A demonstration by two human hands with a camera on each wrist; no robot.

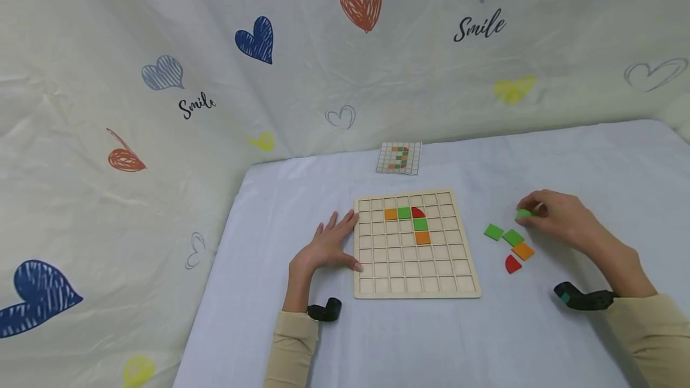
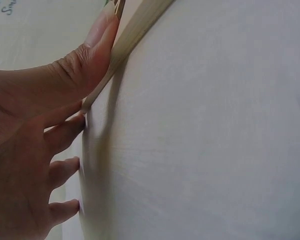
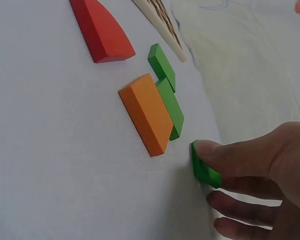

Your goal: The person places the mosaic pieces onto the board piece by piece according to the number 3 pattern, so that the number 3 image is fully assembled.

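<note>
A square wooden grid board [image 1: 383, 255] lies on the table, bearing orange, green and red pieces in its upper cells. My left hand [image 1: 330, 245] rests at the board's left edge with fingers spread; in the left wrist view its thumb [image 2: 97, 42] touches the wooden rim. Right of the board, my right hand [image 1: 560, 217] pinches a green tile [image 3: 205, 167] between thumb and fingers. Close to it lie two loose green tiles [image 1: 493, 232], an orange tile [image 3: 145, 115] and a red quarter-round piece [image 3: 100, 32].
Behind the board lies a small pattern card [image 1: 399, 158] printed with a coloured grid. A white cloth [image 1: 431, 340] covers the table. A curtain with printed hearts [image 1: 302, 88] hangs behind and to the left. Each wrist wears a black camera [image 1: 584, 298].
</note>
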